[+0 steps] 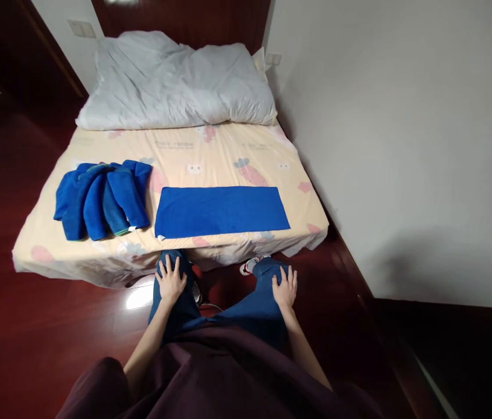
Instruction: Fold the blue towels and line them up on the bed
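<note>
My left hand (170, 281) rests on my left knee with its fingers spread, holding nothing. On the other knee lies my right hand (285, 288), its fingers also apart and nothing in them. Ahead of my knees, a blue towel (222, 210) is laid out flat as a long rectangle near the bed's front edge, a small white tag at its near left corner. To its left sits a heap of folded blue towels (103, 201), several overlapping like a fan, with some green edging and a white tag showing.
The low bed (307, 201) has a pale yellow sheet with carrot and rabbit prints. A white quilt (176, 87) is bunched at its far end. A plain wall (403, 145) stands close on the right, and dark red wood floor (53, 337) lies around the bed.
</note>
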`<state>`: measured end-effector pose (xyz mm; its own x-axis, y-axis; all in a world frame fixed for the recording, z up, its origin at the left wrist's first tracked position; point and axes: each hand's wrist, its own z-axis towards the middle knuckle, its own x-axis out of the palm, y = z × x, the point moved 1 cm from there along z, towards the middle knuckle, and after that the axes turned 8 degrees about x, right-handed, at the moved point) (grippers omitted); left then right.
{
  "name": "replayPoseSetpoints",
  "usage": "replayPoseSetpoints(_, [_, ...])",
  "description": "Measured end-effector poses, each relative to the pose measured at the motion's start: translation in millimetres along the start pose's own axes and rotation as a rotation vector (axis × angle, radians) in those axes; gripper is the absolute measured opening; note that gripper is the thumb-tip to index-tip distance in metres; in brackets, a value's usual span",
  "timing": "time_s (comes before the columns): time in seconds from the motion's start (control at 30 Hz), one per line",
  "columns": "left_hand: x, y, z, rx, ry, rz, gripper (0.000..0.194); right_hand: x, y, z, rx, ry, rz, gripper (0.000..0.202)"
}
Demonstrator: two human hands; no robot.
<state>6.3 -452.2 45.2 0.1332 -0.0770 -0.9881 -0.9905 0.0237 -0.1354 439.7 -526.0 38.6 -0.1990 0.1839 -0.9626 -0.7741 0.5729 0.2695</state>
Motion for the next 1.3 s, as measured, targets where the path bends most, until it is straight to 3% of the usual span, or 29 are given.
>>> replayPoseSetpoints(0.43, [-8.2,-4,0,-0.014,0.002,-0.015,0.065,-3,3,0,0.010,0.001,0.023,0.060])
replayPoseSetpoints(0.57, [-10.5,-8,4,-0.025,-0.014,-0.041,0.064,-9,13,-1,0.038,0.032,0.018,0.058])
replayPoseSetpoints(0.73, [-8.5,-10,9,-0.046,0.008,-0.053,0.066,-10,60,1,0.025,0.125,0.179,0.045])
replayPoseSetpoints(0.9, [-9.4,-6,7,-0.027,0.039,-0.056,0.066,10,129,7,-0.092,0.283,0.751,0.045])
replayPoseSetpoints(1.1, [-11.5,-4,7,-0.017,0.035,-0.019,0.065,54,186,17,0.227,0.611,1.348,0.063])
replayPoseSetpoints(1.3, [-11.1,-7,10,-0.027,0.029,0.001,0.064,79,217,28,0.354,0.697,1.561,0.072])
